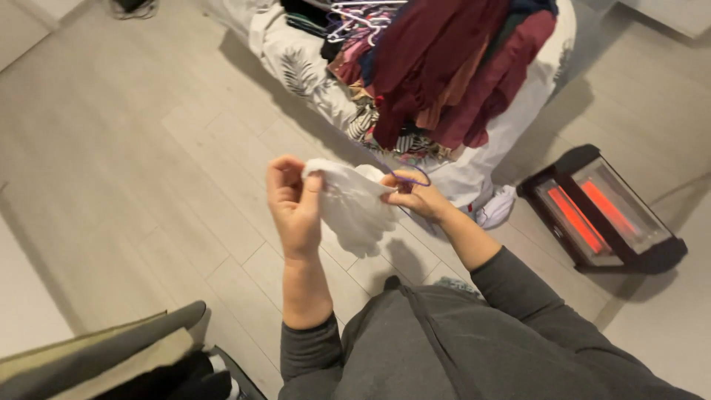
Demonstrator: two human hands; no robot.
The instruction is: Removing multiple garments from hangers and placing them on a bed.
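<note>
A small white garment (pixel 352 204) hangs between my two hands above the pale wood floor. My left hand (pixel 294 204) pinches its left top corner between thumb and fingers. At the garment's right edge my right hand (pixel 416 196) grips it, together with a thin purple hanger (pixel 415 175) that loops over the fingers. Both forearms wear dark grey sleeves pushed up.
Behind the hands stands a heap of clothes (pixel 444 67), mostly maroon, on white leaf-patterned bedding (pixel 300 63), with light hangers (pixel 359 18) on top. An electric heater (pixel 601 211) glows red at the right. Folded olive and dark fabric (pixel 111 359) lies at bottom left.
</note>
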